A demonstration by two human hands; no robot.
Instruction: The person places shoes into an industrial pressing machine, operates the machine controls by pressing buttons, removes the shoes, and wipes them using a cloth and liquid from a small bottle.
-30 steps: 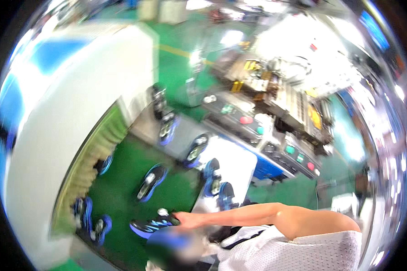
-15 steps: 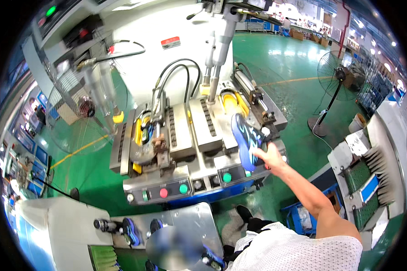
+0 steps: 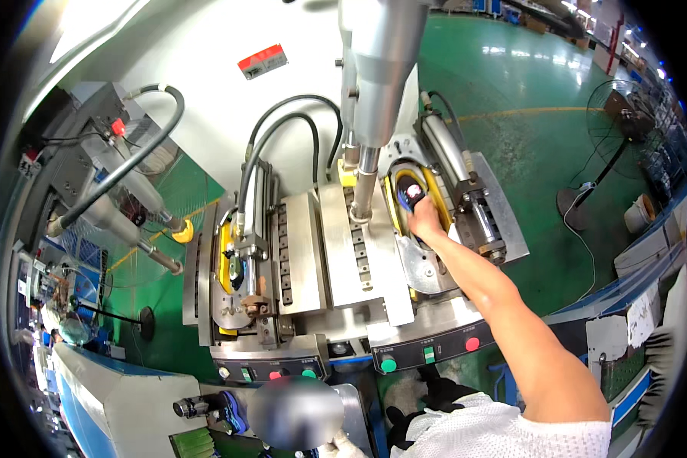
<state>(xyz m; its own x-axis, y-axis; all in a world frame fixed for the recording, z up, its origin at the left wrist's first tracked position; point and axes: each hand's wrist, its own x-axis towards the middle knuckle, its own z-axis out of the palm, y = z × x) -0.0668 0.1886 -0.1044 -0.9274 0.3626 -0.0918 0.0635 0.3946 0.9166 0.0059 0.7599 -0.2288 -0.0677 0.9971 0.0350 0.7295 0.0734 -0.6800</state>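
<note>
My right arm reaches forward to the right station of a metal press. My bare right hand is closed on a dark sneaker with blue edging. The sneaker sits within the curved yellow pads of that station, and my hand and wrist hide part of it. A silver piston rod stands just left of it. At the lower edge a pale-covered hand, seemingly my left hand, shows only in part beside a blurred patch. Its fingers are not clear.
A second station with a yellow pad is on the press's left. Green and red buttons line the front panel. A blue-soled sneaker lies on the bench at lower left. A black hose arches at left. A standing fan is at right.
My right hand has carried the sneaker forward from above the front of the press into the right station's yellow pads. My view has moved closer to the press. A pale-covered hand has appeared at the lower edge.
</note>
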